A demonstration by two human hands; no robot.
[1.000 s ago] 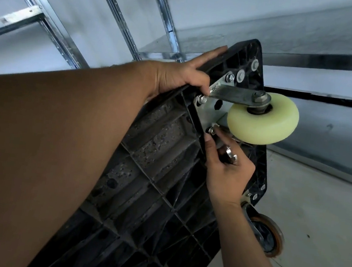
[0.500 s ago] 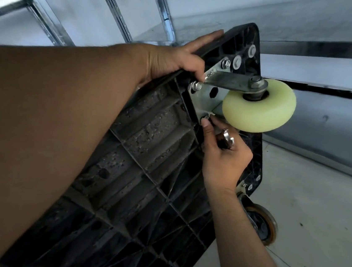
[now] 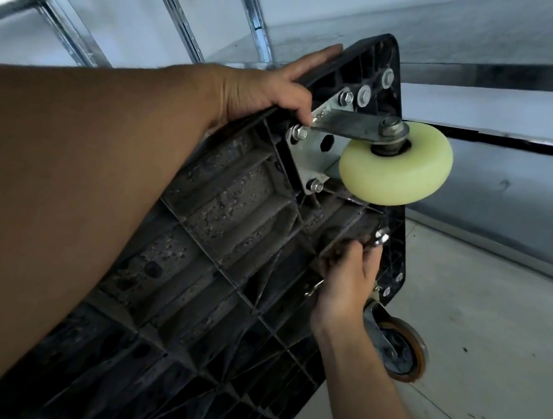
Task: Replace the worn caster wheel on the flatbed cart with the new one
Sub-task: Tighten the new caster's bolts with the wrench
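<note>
Head view: the flatbed cart [image 3: 216, 243] stands tipped on edge, its black ribbed underside facing the camera and filling the middle of the picture. At 2 o'clock from the centre sits the new caster wheel [image 3: 395, 167], pale yellow-green. It is carried in a grey metal fork [image 3: 343, 127] whose mounting plate [image 3: 312, 151] lies flat against the deck's upper corner. Bolt heads [image 3: 314, 185] show at the plate's corners.

The left hand [image 3: 267, 94] is at 12 o'clock. It clamps the cart's upper edge, with fingers laid over the rim and the thumb curled down onto the end of the fork.

The right hand [image 3: 346, 276] is at 4 o'clock from the centre, against the deck below the pale wheel. Its fingers are curled, and they pinch small metal hardware [image 3: 380, 238] that glints at the fingertips; what the pieces are cannot be told.

Further down at 4 o'clock, at the deck's lower corner, is a second caster [image 3: 397, 350] with an orange-brown tread, just beside the right wrist. It stands over the grey floor [image 3: 496, 320]. Metal shelf uprights [image 3: 174, 1] rise at 11 o'clock.
</note>
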